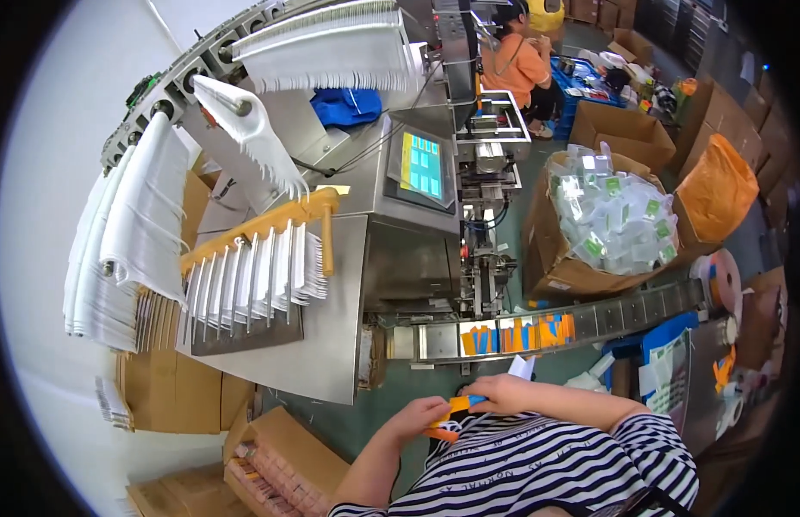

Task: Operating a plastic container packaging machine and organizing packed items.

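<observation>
Close in front of my striped shirt, my left hand (420, 415) and my right hand (501, 394) come together, both with curled fingers. Between them is a small orange-and-blue packet (461, 403), pinched from either side. Another orange piece (443, 434) pokes out under my left fingers; whether it is a separate packet I cannot tell. A folded white piece (522, 368) stands just beyond my right hand. Past my hands runs a metal conveyor (598, 320) with compartments, and upright orange and blue packets (519, 335) fill several of them.
At left, a steel machine (331, 284) carries a wooden rack (266, 226) and hanging white strips (326, 47). A touch screen (421, 165) faces me. Beyond the conveyor stands a carton of clear plastic pieces (611, 211). An open carton (283, 465) lies lower left. Another person (516, 65) sits far back.
</observation>
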Motion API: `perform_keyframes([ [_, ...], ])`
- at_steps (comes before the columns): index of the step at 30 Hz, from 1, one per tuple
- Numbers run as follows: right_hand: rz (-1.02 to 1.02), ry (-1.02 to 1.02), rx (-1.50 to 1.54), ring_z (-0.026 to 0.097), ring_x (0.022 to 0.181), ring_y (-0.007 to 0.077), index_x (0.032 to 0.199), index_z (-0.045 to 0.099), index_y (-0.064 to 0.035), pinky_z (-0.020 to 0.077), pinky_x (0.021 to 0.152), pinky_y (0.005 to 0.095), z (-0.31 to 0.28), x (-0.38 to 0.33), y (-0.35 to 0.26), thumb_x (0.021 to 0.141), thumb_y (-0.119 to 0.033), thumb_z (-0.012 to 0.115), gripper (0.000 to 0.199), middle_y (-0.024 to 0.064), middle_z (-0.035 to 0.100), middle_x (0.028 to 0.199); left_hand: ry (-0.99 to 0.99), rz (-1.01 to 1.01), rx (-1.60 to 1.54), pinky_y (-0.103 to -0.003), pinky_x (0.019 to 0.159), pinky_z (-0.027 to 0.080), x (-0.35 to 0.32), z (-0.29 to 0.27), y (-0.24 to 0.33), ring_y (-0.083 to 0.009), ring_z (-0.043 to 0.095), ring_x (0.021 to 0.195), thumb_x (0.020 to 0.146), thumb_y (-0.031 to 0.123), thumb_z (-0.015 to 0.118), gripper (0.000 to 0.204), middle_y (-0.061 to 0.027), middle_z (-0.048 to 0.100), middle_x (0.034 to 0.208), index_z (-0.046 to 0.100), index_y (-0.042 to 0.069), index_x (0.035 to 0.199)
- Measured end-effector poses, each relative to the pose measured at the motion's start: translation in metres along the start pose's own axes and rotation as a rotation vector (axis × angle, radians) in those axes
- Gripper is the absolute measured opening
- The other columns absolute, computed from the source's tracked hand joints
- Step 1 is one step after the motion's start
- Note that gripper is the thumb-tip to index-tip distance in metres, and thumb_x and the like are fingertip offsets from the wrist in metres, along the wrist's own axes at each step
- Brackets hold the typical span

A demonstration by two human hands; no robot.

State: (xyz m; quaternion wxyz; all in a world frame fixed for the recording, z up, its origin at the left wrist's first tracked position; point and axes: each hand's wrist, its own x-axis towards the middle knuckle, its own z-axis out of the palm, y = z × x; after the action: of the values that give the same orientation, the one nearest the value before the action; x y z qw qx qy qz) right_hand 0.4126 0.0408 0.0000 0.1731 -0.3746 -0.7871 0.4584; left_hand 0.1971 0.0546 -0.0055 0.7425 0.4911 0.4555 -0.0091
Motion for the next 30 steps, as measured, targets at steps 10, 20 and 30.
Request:
perform_keyframes([
  [10,0.117,0.15,-0.002,0.052,0.078,0.0288,0.096,0.049,-0.0071,0.0421,0.066,0.0336,-0.007,0.014,0.009,0.071,-0.022,0.056,0.03,0.0123,0.052,0.085,-0.037,0.087,-0.166,-0.016,0.055,0.034,0.022,-0.029,0.003,-0.004,0.041,0.06,0.079,0.02,0.049,0.014,0.0042,0.044,0.067,0.05,0.006,0.078],
  [20,0.203,0.431,0.034,0.052,0.065,0.0242,0.089,0.049,-0.0045,0.0413,0.058,0.0302,-0.01,-0.004,0.025,0.071,-0.025,0.057,0.028,0.0109,0.053,0.074,-0.019,0.283,-0.23,-0.016,0.054,0.035,0.052,-0.003,0.013,-0.0027,0.042,0.061,0.078,0.016,0.05,0.012,0.0039,0.047,0.066,0.05,0.004,0.077],
  [30,0.532,0.367,0.542,0.047,0.059,0.0117,0.09,0.05,-0.003,0.04,0.057,0.0256,-0.014,-0.005,0.005,0.072,-0.028,0.057,0.032,0.0066,0.052,0.067,0.569,0.422,0.064,-0.022,0.051,0.039,0.068,0.032,0.03,-0.0073,0.047,0.057,0.079,0.019,0.047,0.018,-0.0036,0.052,0.061,0.051,0.002,0.08],
])
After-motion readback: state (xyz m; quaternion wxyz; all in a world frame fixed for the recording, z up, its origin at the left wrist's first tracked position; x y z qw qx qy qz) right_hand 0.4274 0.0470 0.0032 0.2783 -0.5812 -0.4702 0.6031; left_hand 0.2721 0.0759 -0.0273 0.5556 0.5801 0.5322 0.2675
